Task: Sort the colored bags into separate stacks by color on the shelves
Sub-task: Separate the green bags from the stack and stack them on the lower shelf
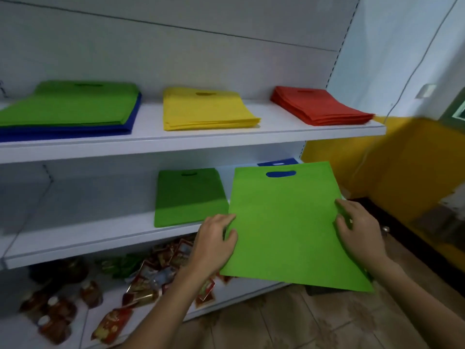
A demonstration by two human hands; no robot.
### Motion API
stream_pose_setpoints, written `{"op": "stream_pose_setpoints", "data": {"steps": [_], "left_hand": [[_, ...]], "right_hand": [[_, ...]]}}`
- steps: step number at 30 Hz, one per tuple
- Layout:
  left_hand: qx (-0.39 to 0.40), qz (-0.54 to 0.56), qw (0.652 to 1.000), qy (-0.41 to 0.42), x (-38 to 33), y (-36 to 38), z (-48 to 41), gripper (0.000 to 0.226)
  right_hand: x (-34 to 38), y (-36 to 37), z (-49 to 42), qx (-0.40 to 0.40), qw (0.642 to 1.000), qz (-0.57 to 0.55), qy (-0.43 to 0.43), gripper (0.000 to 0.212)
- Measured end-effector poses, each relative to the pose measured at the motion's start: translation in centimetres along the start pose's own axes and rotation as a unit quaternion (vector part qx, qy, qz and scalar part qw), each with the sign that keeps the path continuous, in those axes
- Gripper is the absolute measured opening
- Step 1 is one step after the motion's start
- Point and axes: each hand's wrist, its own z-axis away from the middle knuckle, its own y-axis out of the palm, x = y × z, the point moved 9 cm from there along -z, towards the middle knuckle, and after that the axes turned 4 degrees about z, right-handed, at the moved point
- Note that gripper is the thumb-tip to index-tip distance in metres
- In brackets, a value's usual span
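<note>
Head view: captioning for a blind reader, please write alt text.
A person holds a bright green bag by both side edges, near a second green bag lying on the white middle shelf. The top shelf carries a green-on-blue stack, a yellow stack and a red stack.

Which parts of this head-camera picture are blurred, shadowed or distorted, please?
Head view: the snack packets at the bottom are smeared; the upper shelf shades the back half of the lone green bag below; shelf edges bow from the wide lens; the held green bag is evenly lit, no glare.
</note>
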Motion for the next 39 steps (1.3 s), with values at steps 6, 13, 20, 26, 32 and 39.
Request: {"op": "stream_pose_setpoints", "data": {"steps": [6,13,20,26,32,39], "left_hand": [[-0.026,-0.045,0.995,-0.084,9.6,-2.1,-1.0,0.041],[-0.048,-0.13,0.982,-0.132,21.5,-3.9,-7.4,0.05],[-0.057,-0.187,0.973,-0.124,30.1,-2.1,-14.3,0.053],[0.047,-0.27,0.944,-0.184,34.5,-0.1,-15.4,0.056],[-0.001,-0.218,0.961,-0.168,29.7,-3.0,-14.7,0.046],[-0.025,-0.138,0.987,-0.084,16.2,-7.3,-10.7,0.043]], "right_hand": [[5.8,11.9,-2.7,0.083,0.994,-0.04,-0.053,0.042],[13.6,26.8,-9.3,0.135,0.982,-0.065,-0.115,0.05],[15.9,38.1,-14.9,0.167,0.978,-0.009,-0.126,0.057],[15.5,42.8,-15.4,0.219,0.968,0.073,-0.096,0.051],[15.9,37.3,-15.2,0.193,0.976,0.069,-0.075,0.05],[16.8,21.0,-12.7,0.118,0.989,-0.011,-0.093,0.045]]}}
